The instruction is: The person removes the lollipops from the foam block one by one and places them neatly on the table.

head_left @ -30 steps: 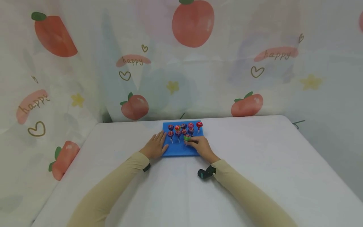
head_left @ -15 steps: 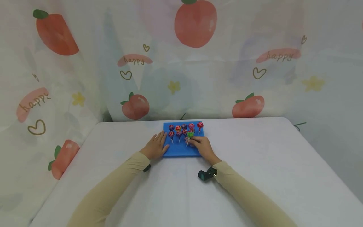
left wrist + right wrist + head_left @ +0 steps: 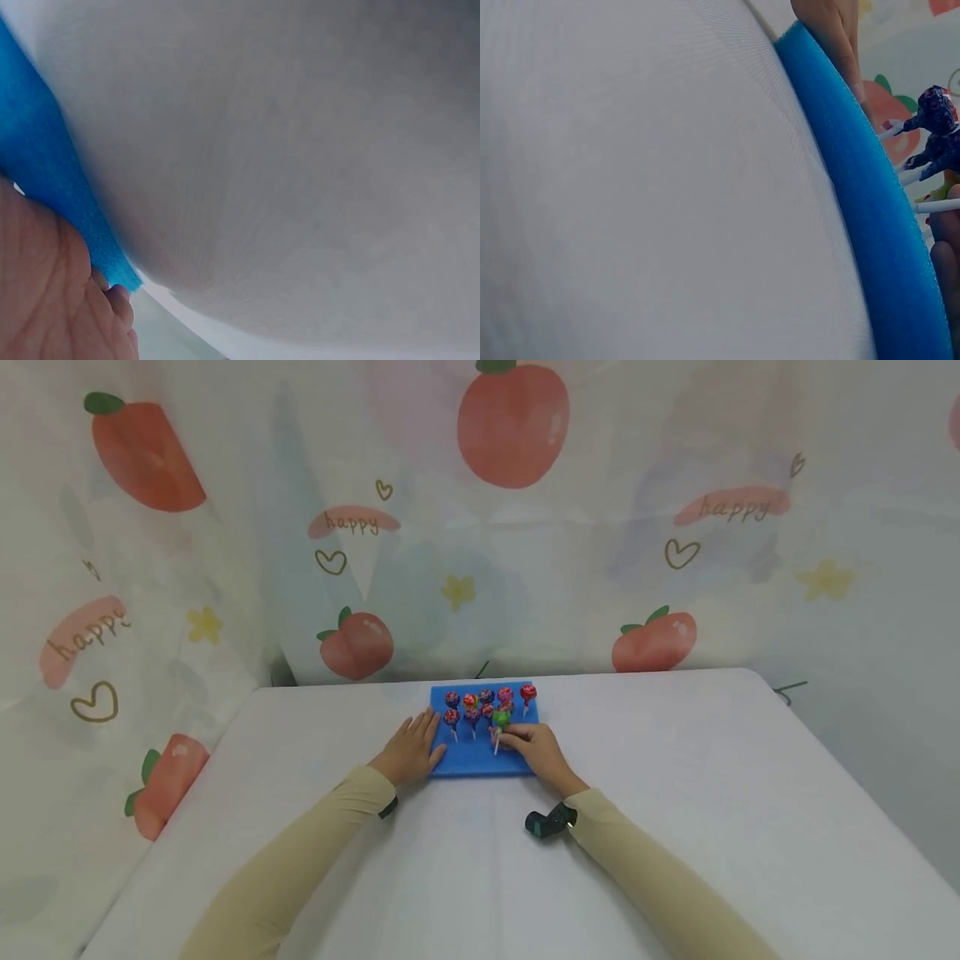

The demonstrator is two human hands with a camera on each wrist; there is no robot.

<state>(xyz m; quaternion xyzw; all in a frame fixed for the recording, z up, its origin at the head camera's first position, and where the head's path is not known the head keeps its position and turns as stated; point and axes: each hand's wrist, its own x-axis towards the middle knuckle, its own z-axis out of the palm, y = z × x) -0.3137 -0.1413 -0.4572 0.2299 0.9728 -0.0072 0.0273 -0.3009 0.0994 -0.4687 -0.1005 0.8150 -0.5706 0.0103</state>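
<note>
My right hand (image 3: 542,752) pinches a green-wrapped lollipop (image 3: 501,717) over the right half of a blue foam board (image 3: 480,763). Its white stick (image 3: 939,205) points down, the lower end close to the foam; I cannot tell whether it enters. Flat on the board's left edge rests my left hand (image 3: 408,750), fingers straight. Several wrapped lollipops, among them a red one (image 3: 528,692) and a dark blue one (image 3: 452,699), stand by their sticks in the board behind the green one. The left wrist view catches only the palm (image 3: 45,292) and the foam's side (image 3: 56,165).
A white cloth (image 3: 675,793) covers the table under the board. Behind and to the left hangs a curtain (image 3: 555,560) printed with peaches, hearts and stars. A dark wrist device (image 3: 550,821) sits at the right cuff.
The green lollipop has risen a little and shifted right, and its stick, first mostly hidden, now shows in front of the fingers. My left hand has stayed on the board.
</note>
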